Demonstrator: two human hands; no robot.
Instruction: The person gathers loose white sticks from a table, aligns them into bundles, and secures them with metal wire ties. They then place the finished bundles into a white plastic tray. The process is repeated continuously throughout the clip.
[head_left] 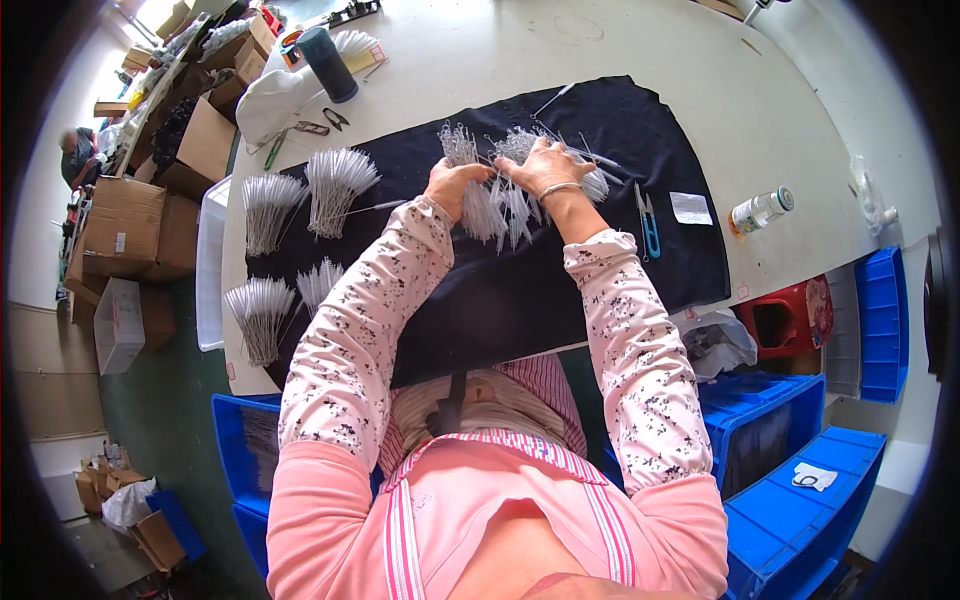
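Thin white wire-handled brushes with looped ends lie in a heap on a black cloth (480, 310). My left hand (453, 186) is closed around the left bundle of brushes (483, 217), its thumb pointing right across them. My right hand (543, 170) lies over the right part of the heap (598, 184), fingers bent down onto some brushes; its fingertips are partly hidden among them. Both hands are close together, with a few brushes between them. A single loose brush (553, 100) lies beyond the heap.
Bunched brushes (341, 185) stand in several groups at the left. Blue-handled scissors (651, 232), a white paper slip (691, 208) and a glass bottle (762, 211) lie to the right. A dark cylinder (328, 64) stands at the back left. Blue crates (800, 510) flank me below the table.
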